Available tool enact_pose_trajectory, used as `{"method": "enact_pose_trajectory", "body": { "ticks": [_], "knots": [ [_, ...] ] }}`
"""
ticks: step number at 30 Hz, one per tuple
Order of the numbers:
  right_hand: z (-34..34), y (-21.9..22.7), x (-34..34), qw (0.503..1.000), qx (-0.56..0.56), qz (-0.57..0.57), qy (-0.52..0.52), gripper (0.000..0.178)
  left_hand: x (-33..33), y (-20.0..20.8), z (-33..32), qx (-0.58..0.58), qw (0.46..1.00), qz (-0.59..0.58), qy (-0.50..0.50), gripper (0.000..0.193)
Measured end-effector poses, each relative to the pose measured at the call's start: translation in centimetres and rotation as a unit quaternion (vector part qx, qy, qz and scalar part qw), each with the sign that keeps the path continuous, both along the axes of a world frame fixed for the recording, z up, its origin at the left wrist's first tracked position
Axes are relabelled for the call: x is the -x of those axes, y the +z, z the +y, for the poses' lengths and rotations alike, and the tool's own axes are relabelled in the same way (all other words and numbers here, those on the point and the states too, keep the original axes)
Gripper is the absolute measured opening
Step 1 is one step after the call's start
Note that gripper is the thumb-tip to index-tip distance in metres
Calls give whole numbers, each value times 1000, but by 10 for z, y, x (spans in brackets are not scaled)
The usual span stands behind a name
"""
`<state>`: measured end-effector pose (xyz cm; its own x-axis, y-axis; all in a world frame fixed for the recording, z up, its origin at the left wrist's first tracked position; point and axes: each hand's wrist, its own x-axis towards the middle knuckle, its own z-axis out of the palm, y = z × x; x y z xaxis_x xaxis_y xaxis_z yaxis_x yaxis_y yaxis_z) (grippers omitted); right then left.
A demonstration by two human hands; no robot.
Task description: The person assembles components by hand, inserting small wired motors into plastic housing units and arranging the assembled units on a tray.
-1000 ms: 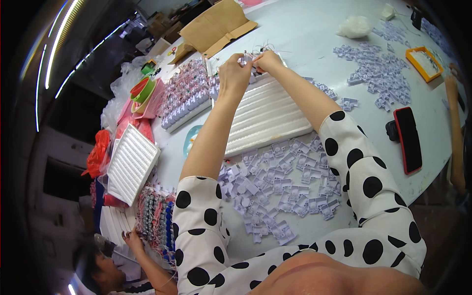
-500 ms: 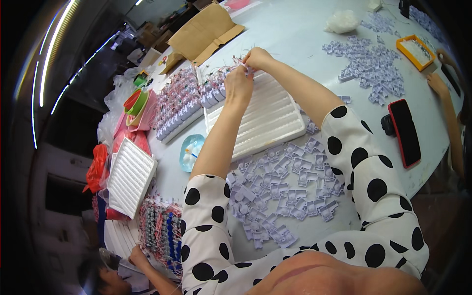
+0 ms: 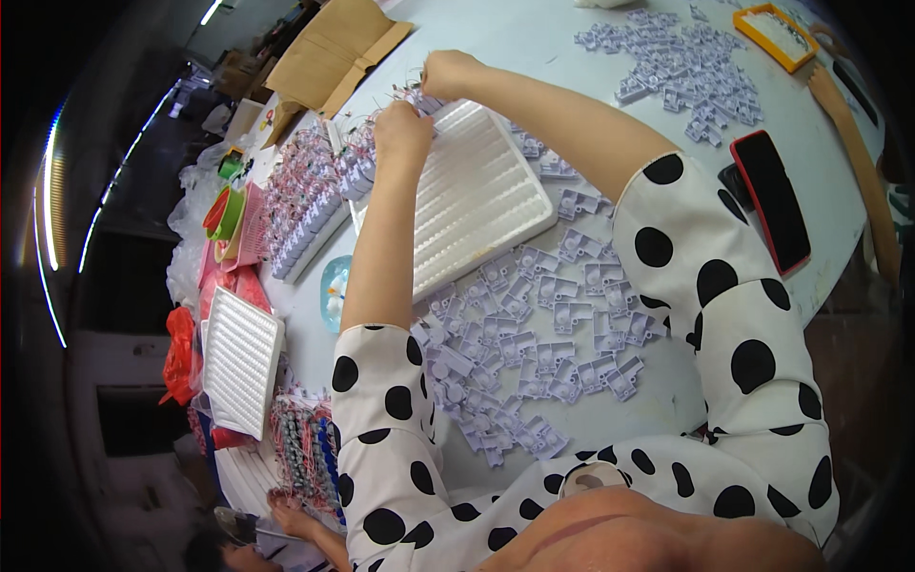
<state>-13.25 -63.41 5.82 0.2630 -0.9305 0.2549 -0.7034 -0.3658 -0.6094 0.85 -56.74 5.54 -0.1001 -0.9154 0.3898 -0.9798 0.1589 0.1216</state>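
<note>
Both my arms stretch over a white foam tray with ridged rows. At its far left side, my left hand is closed over a row of pale plastic housings with thin red wires. Just beyond it, my right hand is also closed, with a few thin wires showing by its fingers. The fingertips of both hands are hidden, so what they pinch does not show. More wired housings stand packed in rows left of the tray. Loose pale lilac plastic housings lie scattered on the near side of the tray.
A blue dish sits left of my left forearm. Brown cardboard lies at the far left, and a red-edged phone stands at right. Another housing pile and a yellow box are far right. Co-workers' arms show at both sides.
My hands, close together before, have moved a little apart, the right one farther away from the left. The whole view has shifted, so things sit lower or more to the left.
</note>
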Motion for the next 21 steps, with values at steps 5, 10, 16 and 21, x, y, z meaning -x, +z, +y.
{"method": "enact_pose_trajectory", "body": {
  "ticks": [5, 10, 16, 21],
  "knots": [
    [27, 43, 2, 1000, 10, 11, 25, 21, -7, 0, -3, -1, 999, -22, 26, 29],
    [80, 62, 37, 985, 106, 5, 134, 25, 1, -1, 0, 3, 1000, -21, 20, 24],
    [281, 69, 121, 972, 74, 10, 221, 19, 3, 1, 8, -46, 995, -31, 78, 26],
    [407, 56, 178, 945, 14, 78, 316, 17, -24, 83, 27, -21, 989, -126, 76, 38]
  ]
}}
